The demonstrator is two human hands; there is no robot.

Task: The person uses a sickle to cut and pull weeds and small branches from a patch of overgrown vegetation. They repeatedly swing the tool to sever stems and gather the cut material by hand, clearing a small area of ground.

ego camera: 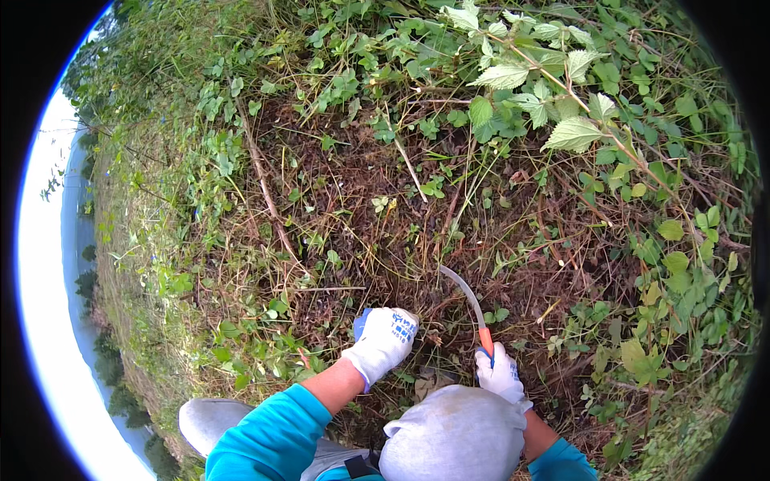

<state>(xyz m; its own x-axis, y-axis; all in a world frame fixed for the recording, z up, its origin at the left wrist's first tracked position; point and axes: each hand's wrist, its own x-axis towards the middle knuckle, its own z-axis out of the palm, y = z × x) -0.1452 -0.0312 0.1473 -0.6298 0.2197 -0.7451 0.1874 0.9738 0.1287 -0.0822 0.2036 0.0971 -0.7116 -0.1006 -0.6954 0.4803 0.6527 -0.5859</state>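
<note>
My right hand [499, 374], in a white work glove with blue parts, is closed around the orange handle of a sickle [466, 289]. Its curved grey blade points away from me, tip bending left, just above the dark soil and litter. To the left, my left hand [385, 340] wears a matching glove that bears printing. Its back faces up and its fingers curl under, so whether anything is in them is hidden. Beneath both hands lies soil [373, 240] strewn with dry stems, roots and small green sprouts.
My grey-clad knee [454, 436] rises between the forearms. A leafy branch [568, 90] leans in at the upper right. A dry woody stick [263, 180] lies left of the middle, with dense weeds [337, 36] at the top. Distant trees and hills show at far left.
</note>
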